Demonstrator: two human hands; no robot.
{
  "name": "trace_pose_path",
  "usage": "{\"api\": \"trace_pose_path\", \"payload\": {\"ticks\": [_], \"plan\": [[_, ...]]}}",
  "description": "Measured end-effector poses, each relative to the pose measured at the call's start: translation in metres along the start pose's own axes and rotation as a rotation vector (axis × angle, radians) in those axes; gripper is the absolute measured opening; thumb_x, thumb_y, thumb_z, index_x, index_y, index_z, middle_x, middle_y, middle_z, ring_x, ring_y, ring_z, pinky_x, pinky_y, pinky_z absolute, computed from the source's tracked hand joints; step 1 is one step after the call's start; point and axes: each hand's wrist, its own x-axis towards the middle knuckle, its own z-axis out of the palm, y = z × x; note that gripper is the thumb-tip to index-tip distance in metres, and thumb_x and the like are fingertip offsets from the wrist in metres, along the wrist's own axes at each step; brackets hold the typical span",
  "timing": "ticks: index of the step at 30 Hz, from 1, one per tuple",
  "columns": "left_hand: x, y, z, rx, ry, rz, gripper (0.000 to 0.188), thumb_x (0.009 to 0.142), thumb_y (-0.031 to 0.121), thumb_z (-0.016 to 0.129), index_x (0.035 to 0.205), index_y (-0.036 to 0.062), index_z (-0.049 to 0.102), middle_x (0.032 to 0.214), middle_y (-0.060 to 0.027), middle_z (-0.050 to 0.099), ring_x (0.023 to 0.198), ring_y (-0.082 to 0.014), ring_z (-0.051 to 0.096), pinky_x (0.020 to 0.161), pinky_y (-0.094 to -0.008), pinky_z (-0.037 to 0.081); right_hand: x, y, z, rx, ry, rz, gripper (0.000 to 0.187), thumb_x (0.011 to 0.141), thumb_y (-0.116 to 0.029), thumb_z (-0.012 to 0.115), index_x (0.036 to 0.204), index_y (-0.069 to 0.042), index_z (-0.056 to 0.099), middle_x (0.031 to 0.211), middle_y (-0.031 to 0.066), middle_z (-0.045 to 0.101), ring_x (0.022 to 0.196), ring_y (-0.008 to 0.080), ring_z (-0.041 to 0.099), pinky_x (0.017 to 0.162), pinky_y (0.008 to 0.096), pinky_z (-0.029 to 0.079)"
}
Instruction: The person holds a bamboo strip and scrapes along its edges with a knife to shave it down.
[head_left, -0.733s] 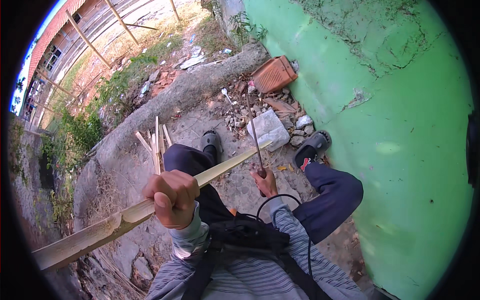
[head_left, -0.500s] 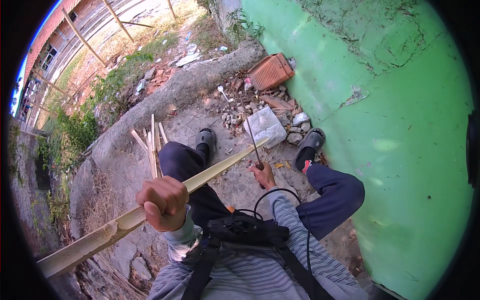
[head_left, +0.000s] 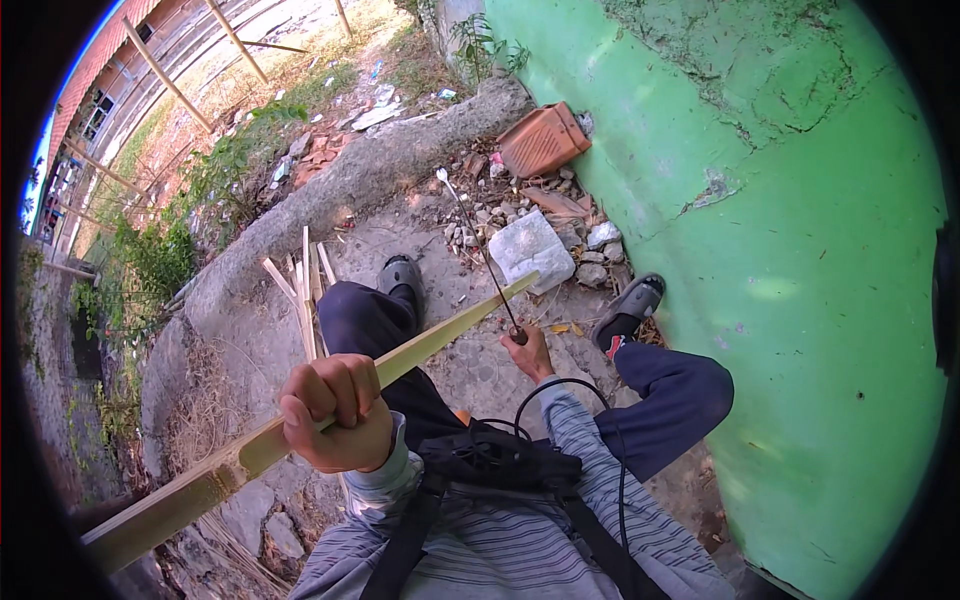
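Note:
My left hand (head_left: 340, 412) is closed round a long, pale split-bamboo strip (head_left: 185, 497). The strip slants from the lower left up to the middle, ending above a white stone block (head_left: 532, 250). My right hand (head_left: 530, 355) grips the dark handle of a long-bladed knife (head_left: 486, 255). Its thin blade, seen nearly edge-on, points up and left over the rubble. The blade crosses the strip close to its far end; whether they touch I cannot tell. More bamboo strips (head_left: 307, 300) lie on the ground past my left knee.
A green wall (head_left: 800, 330) runs along the right. Small stones (head_left: 590, 273) and an orange clay piece (head_left: 545, 140) lie against it. A low cement ridge (head_left: 330, 190) crosses ahead, with a leafy bush (head_left: 160, 262) at the left. A black cable (head_left: 560, 381) loops by my right arm.
The knife's blade has swung left over the strip. My left hand has turned a little and shifted right with the bamboo. Both feet have moved slightly.

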Motion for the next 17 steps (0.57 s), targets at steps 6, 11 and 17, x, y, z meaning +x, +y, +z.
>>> {"api": "trace_pose_path", "payload": {"ticks": [6,11,17], "plan": [[0.003,0.000,-0.016,0.017,0.021,-0.006,0.046,0.103,0.037,0.041,0.063,0.0181,0.028,0.044,0.0048,0.026,0.034,-0.0059,0.021,0.035,-0.0232,0.020,0.001,-0.007,0.005,-0.037,0.048,-0.001,0.029,0.081,-0.024,0.070,0.071,0.002,0.061,0.056,0.0096,0.058,0.051,0.0189,0.052,0.053,0.0384,0.041],[0.002,0.002,-0.024,0.001,0.022,-0.016,0.046,0.102,0.036,0.042,0.062,0.0185,0.028,0.044,0.0051,0.026,0.034,-0.0056,0.022,0.034,-0.0230,0.021,-0.006,-0.021,0.003,-0.132,-0.003,-0.077,0.027,0.082,-0.025,0.067,0.077,0.002,0.064,0.059,0.0137,0.060,0.053,0.0244,0.059,0.055,0.0388,0.044],[0.001,0.003,-0.024,0.006,-0.020,0.003,0.046,0.102,0.036,0.041,0.062,0.0184,0.029,0.043,0.0048,0.027,0.033,-0.0056,0.023,0.034,-0.0226,0.022,-0.001,-0.013,0.012,-0.095,0.120,-0.011,0.026,0.082,-0.023,0.067,0.095,0.000,0.071,0.065,0.0150,0.064,0.060,0.0256,0.065,0.061,0.0391,0.049]]}}
